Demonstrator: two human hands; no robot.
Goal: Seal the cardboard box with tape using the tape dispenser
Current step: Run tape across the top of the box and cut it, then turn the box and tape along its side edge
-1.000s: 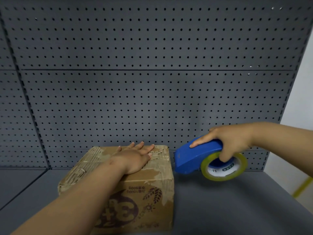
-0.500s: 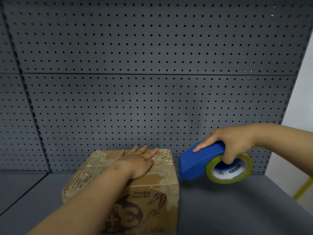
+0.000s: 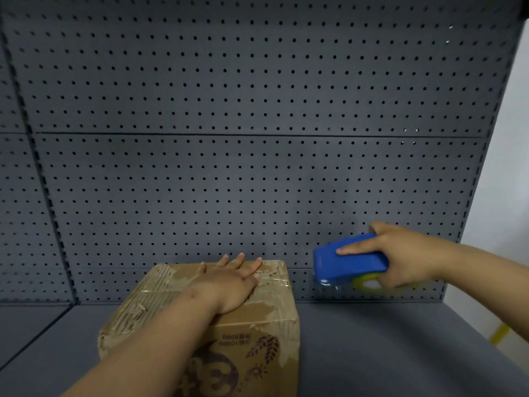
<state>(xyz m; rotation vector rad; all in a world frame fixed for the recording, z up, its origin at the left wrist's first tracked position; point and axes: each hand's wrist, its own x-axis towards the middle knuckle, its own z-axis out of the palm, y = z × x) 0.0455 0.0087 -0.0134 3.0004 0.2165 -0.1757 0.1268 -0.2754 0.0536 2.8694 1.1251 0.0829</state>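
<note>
Two hands: your left hand (image 3: 229, 285) lies flat, fingers spread, on top of the worn brown cardboard box (image 3: 266, 319). Right of the box, your right hand (image 3: 406, 259) grips the blue plastic tape dispenser (image 3: 347, 263) in the air.

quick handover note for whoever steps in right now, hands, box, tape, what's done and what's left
Left hand: flat, palm down on top of the worn brown cardboard box, pinning it.
Right hand: gripping the blue tape dispenser with its yellowish tape roll, held in the air to the right of the box, not touching it.
Done: box steadied on the grey shelf.
Left: bring the dispenser to the box and run the tape along the top seam.
</note>
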